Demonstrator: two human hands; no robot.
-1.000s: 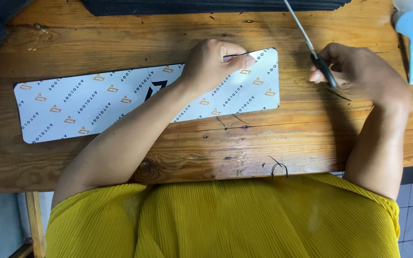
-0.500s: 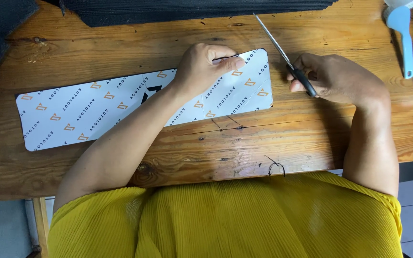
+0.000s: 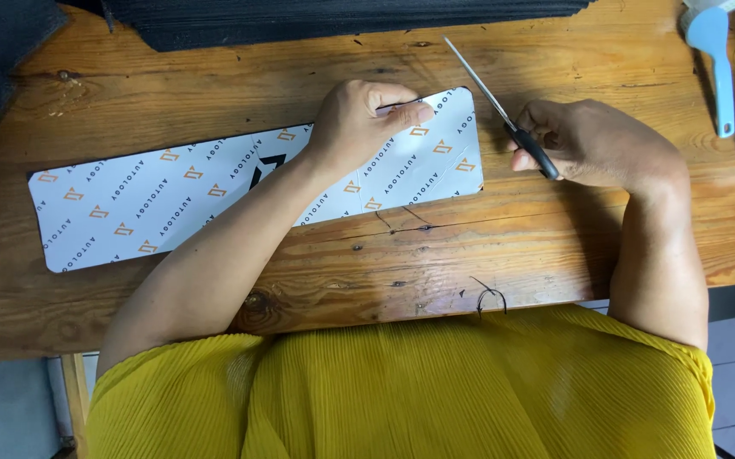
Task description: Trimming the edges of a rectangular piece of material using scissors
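left hand [image 3: 355, 123] pressed flat on the right end of the long white patterned card [image 3: 172, 191], fingers curled at its top edge. right hand [image 3: 593, 140], fingers closed round black-handled scissors [image 3: 503, 110], just right of card. wooden worktop [image 3: 469, 255].

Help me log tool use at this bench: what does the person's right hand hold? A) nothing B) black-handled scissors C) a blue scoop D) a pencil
B: the right hand closes its grip on the black handle of the scissors, blades pointing up and left over the wooden table, while the left hand presses on the white printed sheet.
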